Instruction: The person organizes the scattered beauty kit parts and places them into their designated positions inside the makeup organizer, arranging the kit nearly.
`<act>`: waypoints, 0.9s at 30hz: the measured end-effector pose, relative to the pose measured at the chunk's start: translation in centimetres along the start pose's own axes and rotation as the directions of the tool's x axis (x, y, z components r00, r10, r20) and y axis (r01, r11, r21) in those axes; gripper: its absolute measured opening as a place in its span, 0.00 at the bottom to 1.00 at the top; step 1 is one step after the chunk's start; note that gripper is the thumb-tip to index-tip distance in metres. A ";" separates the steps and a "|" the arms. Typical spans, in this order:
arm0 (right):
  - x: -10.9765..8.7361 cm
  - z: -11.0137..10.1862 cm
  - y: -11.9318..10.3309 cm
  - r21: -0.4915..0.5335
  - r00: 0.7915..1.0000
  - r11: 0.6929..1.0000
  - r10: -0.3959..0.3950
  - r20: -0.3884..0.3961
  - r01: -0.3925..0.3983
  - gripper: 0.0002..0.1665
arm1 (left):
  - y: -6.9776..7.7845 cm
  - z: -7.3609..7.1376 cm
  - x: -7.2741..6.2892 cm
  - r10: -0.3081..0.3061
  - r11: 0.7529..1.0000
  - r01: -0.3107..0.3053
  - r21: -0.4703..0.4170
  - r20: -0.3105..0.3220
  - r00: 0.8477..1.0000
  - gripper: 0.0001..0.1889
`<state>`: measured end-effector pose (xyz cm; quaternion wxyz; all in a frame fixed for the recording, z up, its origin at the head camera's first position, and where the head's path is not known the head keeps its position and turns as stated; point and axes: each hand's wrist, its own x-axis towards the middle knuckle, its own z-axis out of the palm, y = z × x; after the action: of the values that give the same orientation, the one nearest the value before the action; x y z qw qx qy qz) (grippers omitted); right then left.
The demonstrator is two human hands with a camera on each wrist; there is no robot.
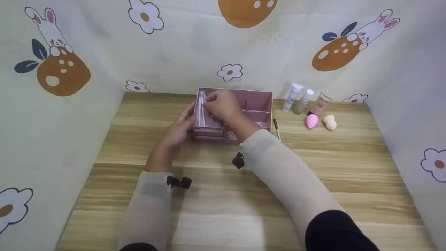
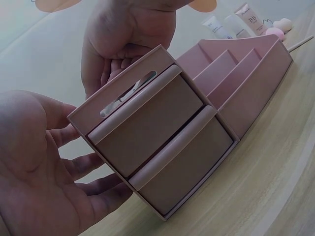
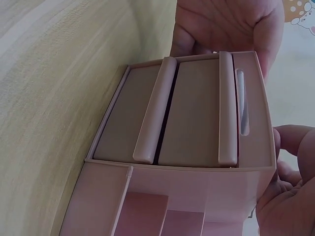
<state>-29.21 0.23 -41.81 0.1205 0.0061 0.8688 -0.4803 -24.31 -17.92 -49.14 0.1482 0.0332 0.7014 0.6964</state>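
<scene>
A pink desk organizer [image 1: 259, 94] has two drawers at its left front, a top tray above them and divided compartments on the right. Slim white sticks [image 1: 200, 111] lie in the tray; their kind is unclear. My left hand [image 1: 179, 130] rests against the organizer's left side, fingers extended along the wall, as the left wrist view also shows. Over the tray, my right hand [image 1: 223, 104] has its fingers curled, with the fingertips beside the sticks. Whether it pinches one is hidden. The drawer fronts [image 2: 152, 123] are closed, below a slot in the tray's front.
Right of the organizer stand a white tube [image 1: 292, 97], a bottle with a white cap [image 1: 304, 101] and a BB cream tube [image 1: 319, 104]. A pink makeup sponge [image 1: 312, 121] and a beige sponge [image 1: 330, 122] lie before them. A brush [image 1: 277, 129] lies beside the organizer.
</scene>
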 end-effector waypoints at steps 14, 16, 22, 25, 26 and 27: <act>-0.8 -2.2 1.6 0.219 0.999 0.975 -0.031 0.011 0.028 0.16 | 0.0 0.0 0.0 -0.024 1.000 0.023 -0.003 -0.012 1.000 0.30; -1.2 -3.0 2.1 0.231 1.000 0.973 -0.030 0.008 0.027 0.16 | 0.0 -0.1 0.0 -0.019 1.000 0.019 -0.003 -0.011 1.000 0.30; -2.4 -5.6 3.8 0.245 1.000 0.969 -0.028 -0.001 0.027 0.15 | 0.0 -0.2 -0.3 -0.035 0.999 0.035 0.001 -0.014 0.999 0.30; -2.9 -7.0 4.8 0.267 1.000 0.963 -0.028 -0.013 0.030 0.15 | 0.1 -0.1 -0.3 -0.048 0.999 0.048 0.011 -0.017 0.999 0.29; -3.0 -7.5 5.1 0.274 1.000 0.961 -0.026 -0.017 0.029 0.16 | 0.1 -0.1 -0.2 -0.051 0.999 0.051 0.013 -0.020 0.998 0.29; -3.2 -7.9 5.4 0.288 0.999 0.957 -0.023 -0.022 0.029 0.15 | 0.1 0.0 -0.2 -0.051 0.998 0.051 0.020 -0.021 0.998 0.29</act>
<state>-27.05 10.08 -41.65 0.1041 0.0165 0.7906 -0.6032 -24.11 -18.02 -48.97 0.1583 0.0095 0.7106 0.6855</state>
